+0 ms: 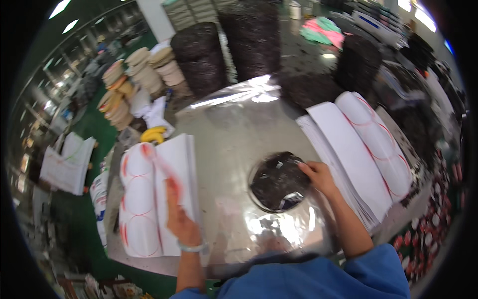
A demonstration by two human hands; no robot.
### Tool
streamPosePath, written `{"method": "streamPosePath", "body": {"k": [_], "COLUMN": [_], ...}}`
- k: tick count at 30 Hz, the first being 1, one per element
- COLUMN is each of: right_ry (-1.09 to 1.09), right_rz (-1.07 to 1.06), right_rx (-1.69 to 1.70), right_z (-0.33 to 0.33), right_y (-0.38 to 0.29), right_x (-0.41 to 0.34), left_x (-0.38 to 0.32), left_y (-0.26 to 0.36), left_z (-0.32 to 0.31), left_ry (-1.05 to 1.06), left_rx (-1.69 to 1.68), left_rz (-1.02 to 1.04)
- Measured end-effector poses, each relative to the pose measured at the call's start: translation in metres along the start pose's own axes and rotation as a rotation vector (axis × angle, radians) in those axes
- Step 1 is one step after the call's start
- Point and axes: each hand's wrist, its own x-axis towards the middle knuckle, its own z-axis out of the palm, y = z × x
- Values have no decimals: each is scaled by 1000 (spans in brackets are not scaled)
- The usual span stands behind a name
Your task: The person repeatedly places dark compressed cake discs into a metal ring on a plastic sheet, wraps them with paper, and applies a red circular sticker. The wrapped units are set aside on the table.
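Observation:
My right hand (318, 175) grips the right edge of a round clear film piece or disc (280, 182) with dark material seen in or through it, above the shiny plastic sheet (224, 138) on the table. My left hand (182, 220), a band on its wrist, is over the left paper stack (171, 157); a blurred red, translucent thing (168, 172) is at its fingers, and the hold is unclear. Curled paper with red circles (140, 202) lies on that stack's left side. To the right is another paper stack (336, 142) with a curled red-circled part (377, 138).
A yellow tape roll or ring (153, 134) lies behind the left stack. Tall dark stacks (250, 41) and round, pale stacked bundles (143, 71) stand beyond the table. Many red and white round pieces (425, 235) are at the lower right.

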Motion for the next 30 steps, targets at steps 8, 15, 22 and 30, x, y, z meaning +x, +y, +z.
{"method": "streamPosePath", "body": {"k": [8,15,22,30], "right_ry": [49,633,121,-238], "right_rz": [-72,-431,-236,-424], "right_rx": [113,324,186,-635], "right_z": [0,-120,-90,-2], "right_y": [0,14,-12,13], "right_x": [-14,-73,-65,-36], "left_x": [-35,-19,-117,-125], "left_y": [54,40,74,47], "left_z": [103,168,137,118], "left_ry": [-723,-716,-1068,-1352], "left_rx": [-4,-689,-303,-304], "left_rz": [464,-732,917,728]}}
